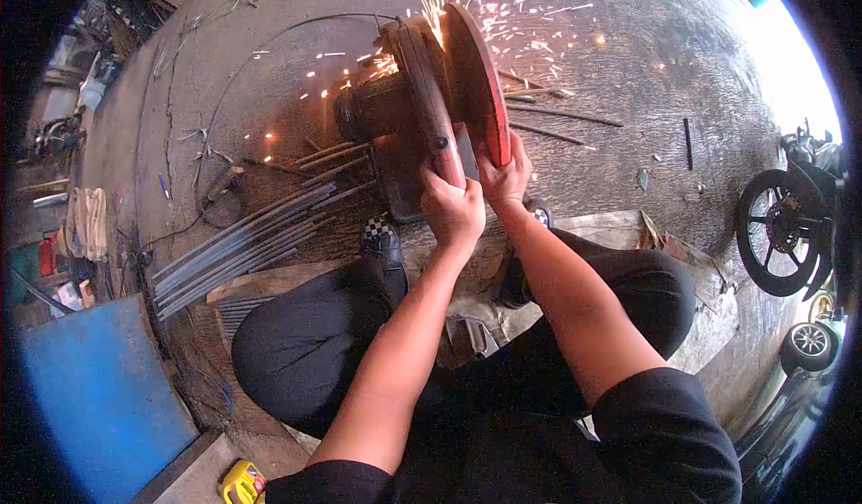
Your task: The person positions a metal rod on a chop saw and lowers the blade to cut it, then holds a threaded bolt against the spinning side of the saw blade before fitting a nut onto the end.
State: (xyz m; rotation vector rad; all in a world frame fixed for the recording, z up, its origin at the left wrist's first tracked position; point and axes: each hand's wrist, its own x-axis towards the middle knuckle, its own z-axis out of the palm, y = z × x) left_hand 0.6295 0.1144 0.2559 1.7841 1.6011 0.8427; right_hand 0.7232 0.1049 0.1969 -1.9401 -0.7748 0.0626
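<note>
A cut-off saw (420, 82) stands on the floor in front of me, throwing bright sparks from its upper part. My left hand (455, 206) is wrapped round the lower end of its long reddish handle (422, 91). Just to the right, my right hand (505, 176) grips the lower end of the saw's round red-edged guard (480, 73); some of its fingers are hidden behind the guard. Metal rods (328, 158) lie beside the saw's base, partly covered by it. The point where the sparks start is too bright to make out.
Grey metal bars (242, 244) lie bundled on the left, with thin rods (566, 113) on the right. A cable runs over the floor. A motorcycle wheel (779, 233) is at the right edge; a blue panel (103, 396) and a yellow bottle (242, 483) are at lower left.
</note>
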